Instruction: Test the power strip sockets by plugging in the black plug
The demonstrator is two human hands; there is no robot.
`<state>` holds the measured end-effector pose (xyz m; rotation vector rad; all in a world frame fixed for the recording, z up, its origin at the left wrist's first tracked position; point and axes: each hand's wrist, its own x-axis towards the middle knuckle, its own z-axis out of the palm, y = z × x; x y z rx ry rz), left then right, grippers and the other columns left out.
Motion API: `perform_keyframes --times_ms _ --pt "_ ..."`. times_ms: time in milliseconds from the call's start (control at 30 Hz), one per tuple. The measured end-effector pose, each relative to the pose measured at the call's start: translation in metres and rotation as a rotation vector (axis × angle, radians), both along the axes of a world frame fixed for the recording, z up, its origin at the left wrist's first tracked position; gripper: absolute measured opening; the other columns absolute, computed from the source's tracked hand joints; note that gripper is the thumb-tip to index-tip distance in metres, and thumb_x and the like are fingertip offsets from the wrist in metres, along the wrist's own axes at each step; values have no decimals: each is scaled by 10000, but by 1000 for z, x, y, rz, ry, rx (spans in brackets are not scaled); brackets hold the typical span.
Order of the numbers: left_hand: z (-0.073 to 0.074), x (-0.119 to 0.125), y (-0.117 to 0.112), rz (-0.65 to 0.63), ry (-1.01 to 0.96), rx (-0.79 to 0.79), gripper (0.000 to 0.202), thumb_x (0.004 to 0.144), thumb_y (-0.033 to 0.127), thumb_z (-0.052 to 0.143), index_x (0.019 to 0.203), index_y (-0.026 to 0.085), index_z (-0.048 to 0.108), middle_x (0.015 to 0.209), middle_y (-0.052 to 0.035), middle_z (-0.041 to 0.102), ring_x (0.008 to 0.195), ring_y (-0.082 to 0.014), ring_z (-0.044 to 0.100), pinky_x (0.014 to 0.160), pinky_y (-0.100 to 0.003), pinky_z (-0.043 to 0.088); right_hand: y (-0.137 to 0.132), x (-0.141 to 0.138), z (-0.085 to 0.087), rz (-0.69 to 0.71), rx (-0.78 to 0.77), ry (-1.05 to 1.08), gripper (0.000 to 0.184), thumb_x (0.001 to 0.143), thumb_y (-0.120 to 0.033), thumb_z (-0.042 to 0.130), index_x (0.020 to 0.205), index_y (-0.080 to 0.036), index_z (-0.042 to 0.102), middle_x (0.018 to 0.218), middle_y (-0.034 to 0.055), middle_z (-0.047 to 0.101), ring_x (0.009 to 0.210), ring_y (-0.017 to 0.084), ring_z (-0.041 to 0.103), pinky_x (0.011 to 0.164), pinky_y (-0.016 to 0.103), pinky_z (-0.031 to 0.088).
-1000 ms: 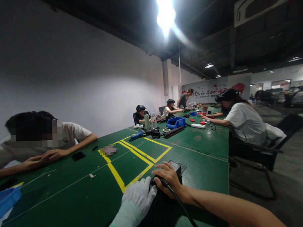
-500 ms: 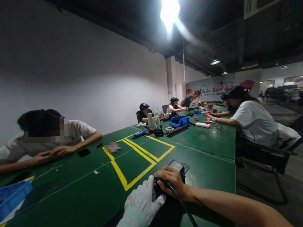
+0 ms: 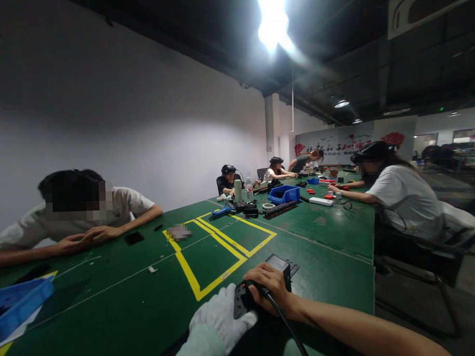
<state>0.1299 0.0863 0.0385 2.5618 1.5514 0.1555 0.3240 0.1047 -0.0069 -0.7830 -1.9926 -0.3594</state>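
My left hand [image 3: 219, 316], in a pale grey-white work glove, grips the near end of a black power strip [image 3: 240, 302], thumb at the front and fingers along the far side. A small red light glows on the strip. Bare, my right hand [image 3: 269, 282] is closed over a black plug at the strip; its black cable [image 3: 284, 324] runs down toward me. Most of the plug is hidden under the fingers. Just beyond my right hand, a dark box [image 3: 279, 261] with thin metal prongs rests on the green table [image 3: 323, 289].
Yellow tape [image 3: 197, 291] marks rectangles ahead. One blue bin [image 3: 21, 305] lies at left, another blue bin [image 3: 284, 193] farther off near bottles and a second black strip [image 3: 280, 209]. A co-worker [image 3: 102, 214] sits at left, another co-worker [image 3: 409, 195] at right.
The gloved left hand has shifted slightly left and down along the power strip, showing more of its socket face. The right hand stays closed over the plug. The view has tilted a little.
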Motion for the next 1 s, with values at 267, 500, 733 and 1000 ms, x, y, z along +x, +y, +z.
perform_keyframes --times_ms 267,500,733,1000 --pt "-18 -18 39 -204 -46 146 463 931 534 354 1256 255 528 1158 -61 650 1026 -195 632 858 -286 481 31 -8 -9 -26 35 15 157 922 -246 469 1002 -235 604 867 33 713 753 182 654 729 307 522" --pt "-33 -32 69 -330 102 260 412 945 180 362 1327 289 470 1363 -95 525 1201 -211 542 1003 -374 446 47 -16 -7 -37 15 15 155 927 -226 464 992 -238 604 890 35 705 781 180 646 764 313 522" --pt "-28 -29 61 -273 261 279 459 909 101 330 1338 184 470 1362 -165 515 1191 -268 557 968 -418 483 36 -9 4 40 -21 -33 254 903 -240 505 1156 -220 527 1043 80 672 964 215 635 865 373 514" --pt "-2 -24 48 -131 313 191 466 925 127 303 1356 223 450 1153 -137 642 1009 -244 645 840 -411 526 23 5 20 138 -89 -118 337 880 -198 532 1215 -229 540 1128 87 669 1038 224 630 929 388 494"
